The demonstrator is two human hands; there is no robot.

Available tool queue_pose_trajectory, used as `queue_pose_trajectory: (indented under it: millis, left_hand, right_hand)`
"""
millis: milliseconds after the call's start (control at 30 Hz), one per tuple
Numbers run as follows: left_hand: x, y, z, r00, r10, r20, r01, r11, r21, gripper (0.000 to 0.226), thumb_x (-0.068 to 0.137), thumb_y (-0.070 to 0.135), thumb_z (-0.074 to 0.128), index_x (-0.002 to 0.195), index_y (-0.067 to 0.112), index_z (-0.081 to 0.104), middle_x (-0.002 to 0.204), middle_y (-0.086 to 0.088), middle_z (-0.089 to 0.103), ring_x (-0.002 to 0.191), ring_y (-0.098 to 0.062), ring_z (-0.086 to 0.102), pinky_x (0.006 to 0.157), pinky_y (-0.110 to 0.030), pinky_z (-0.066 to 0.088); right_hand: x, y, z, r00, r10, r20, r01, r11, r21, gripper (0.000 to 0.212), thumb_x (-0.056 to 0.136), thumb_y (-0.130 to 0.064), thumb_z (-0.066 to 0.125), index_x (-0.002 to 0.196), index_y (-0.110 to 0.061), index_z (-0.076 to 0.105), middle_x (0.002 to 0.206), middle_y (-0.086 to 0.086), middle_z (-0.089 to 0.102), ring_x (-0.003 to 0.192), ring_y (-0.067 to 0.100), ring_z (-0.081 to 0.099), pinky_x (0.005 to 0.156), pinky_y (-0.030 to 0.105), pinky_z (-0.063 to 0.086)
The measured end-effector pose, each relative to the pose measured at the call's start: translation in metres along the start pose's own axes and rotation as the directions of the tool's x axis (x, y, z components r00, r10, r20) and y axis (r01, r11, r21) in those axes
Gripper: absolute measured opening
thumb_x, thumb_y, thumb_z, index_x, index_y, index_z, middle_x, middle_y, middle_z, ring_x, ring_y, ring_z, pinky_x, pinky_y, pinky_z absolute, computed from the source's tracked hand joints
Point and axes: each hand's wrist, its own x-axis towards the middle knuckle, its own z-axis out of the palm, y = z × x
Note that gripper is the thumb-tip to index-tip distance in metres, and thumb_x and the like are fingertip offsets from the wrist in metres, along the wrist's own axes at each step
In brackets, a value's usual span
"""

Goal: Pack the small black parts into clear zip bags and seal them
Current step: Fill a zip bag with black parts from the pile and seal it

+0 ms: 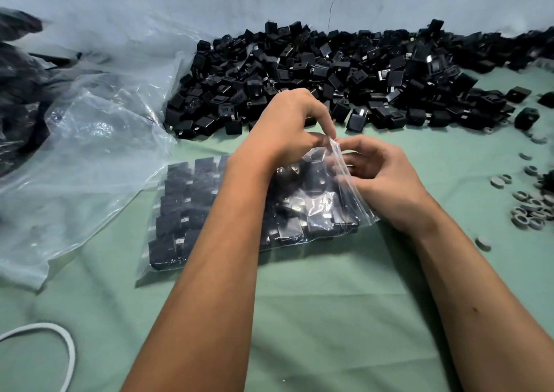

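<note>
A clear zip bag [192, 211] packed with rows of small black parts lies on the green cloth in front of me. Its mouth points right and is lifted off the cloth. My left hand [287, 124] pinches the top end of the zip strip between thumb and fingers. My right hand [380, 175] holds the same strip from the right side, fingers curled around the bag's edge. Behind both hands a large loose heap of black parts [344, 73] stretches along the wall.
Big crumpled clear plastic sheeting [90, 151] covers the left side, with dark bagged stock [18, 91] beyond it. Small grey rings [530, 208] are scattered at the right edge. A white cord [64, 340] curves at the lower left. The green cloth [329, 316] is bare near me.
</note>
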Motion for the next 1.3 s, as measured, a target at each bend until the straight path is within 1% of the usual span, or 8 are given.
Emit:
queue_pose_trajectory:
  millis: [133,400,567,700,967,1067,1167,1300]
  left_hand:
    - [-0.001,-0.002,0.0,1.0,-0.02,0.001,0.02,0.999,-0.034,0.015,0.078,0.014,0.088,0.085,0.027,0.082,0.108,0.003,0.066,0.105,-0.013,0.062,0.094,-0.039,0.052]
    - [-0.001,-0.002,0.003,1.0,-0.006,-0.019,0.005,0.999,-0.048,0.014,0.079,0.014,0.087,0.085,0.026,0.082,0.105,0.003,0.066,0.1,-0.012,0.063,0.09,-0.035,0.054]
    - [0.0,-0.001,0.005,0.999,0.025,-0.032,-0.026,0.999,-0.03,0.014,0.079,0.013,0.086,0.085,0.025,0.082,0.102,0.004,0.066,0.097,-0.012,0.064,0.086,-0.03,0.053]
    - [-0.001,-0.009,0.001,0.997,-0.036,-0.071,0.036,0.999,-0.002,0.007,0.084,0.019,0.082,0.086,0.026,0.079,0.097,0.011,0.067,0.096,-0.004,0.061,0.086,-0.024,0.051]
    - [-0.01,-0.045,-0.016,0.924,-0.37,-0.097,0.381,0.915,0.135,0.027,0.094,0.008,0.06,0.103,0.028,0.075,0.116,0.002,0.072,0.109,-0.019,0.065,0.095,-0.037,0.055]
    - [-0.011,-0.046,-0.017,0.918,-0.387,-0.086,0.395,0.909,0.131,0.033,0.095,0.005,0.055,0.109,0.029,0.074,0.118,0.0,0.07,0.11,-0.02,0.063,0.094,-0.032,0.052]
    - [-0.01,-0.046,-0.017,0.92,-0.384,-0.078,0.391,0.911,0.13,0.036,0.095,0.003,0.053,0.111,0.026,0.075,0.122,-0.001,0.07,0.114,-0.02,0.063,0.099,-0.033,0.051]
    - [-0.01,-0.046,-0.018,0.926,-0.372,-0.071,0.378,0.92,0.101,0.035,0.094,0.001,0.054,0.11,0.025,0.075,0.124,-0.001,0.069,0.115,-0.017,0.063,0.099,-0.029,0.05]
  right_hand:
    - [0.004,0.001,-0.005,0.981,0.015,-0.195,0.006,0.995,0.103,0.03,0.09,0.016,0.05,0.112,0.003,0.066,0.106,0.018,0.076,0.096,0.032,0.076,0.091,0.047,0.061]
    - [0.006,-0.008,0.005,0.971,0.087,-0.224,-0.041,0.978,0.203,0.019,0.11,-0.01,0.041,0.114,0.0,0.057,0.098,0.022,0.074,0.08,0.036,0.077,0.067,0.033,0.063]
    - [0.003,-0.008,0.013,0.997,0.072,-0.036,-0.061,0.966,0.251,0.019,0.11,-0.012,0.043,0.125,-0.004,0.051,0.098,0.029,0.073,0.087,0.039,0.076,0.072,0.037,0.064]
    - [0.007,-0.006,0.007,0.97,0.121,-0.209,-0.063,0.963,0.264,0.019,0.11,-0.016,0.044,0.116,-0.005,0.057,0.103,0.036,0.067,0.083,0.043,0.076,0.067,0.039,0.063]
    - [0.022,-0.015,0.005,0.832,-0.121,-0.541,-0.022,0.968,-0.25,0.02,0.102,-0.022,0.053,0.091,-0.016,0.069,0.077,0.004,0.075,0.068,0.021,0.074,0.061,0.041,0.062]
    - [0.051,-0.032,0.01,0.907,-0.156,-0.391,-0.073,0.856,-0.512,0.018,0.093,-0.021,0.06,0.081,-0.029,0.072,0.076,-0.006,0.075,0.069,0.003,0.07,0.064,0.03,0.056]
    - [0.088,-0.043,0.014,0.99,0.064,-0.128,-0.138,0.664,-0.735,0.018,0.092,-0.017,0.065,0.095,-0.031,0.076,0.097,-0.004,0.075,0.087,0.011,0.069,0.069,0.023,0.047]
    - [0.119,-0.043,0.032,0.948,0.306,0.085,-0.052,0.411,-0.91,0.026,0.09,-0.028,0.075,0.117,-0.028,0.074,0.105,-0.001,0.067,0.098,0.021,0.061,0.079,0.026,0.041]
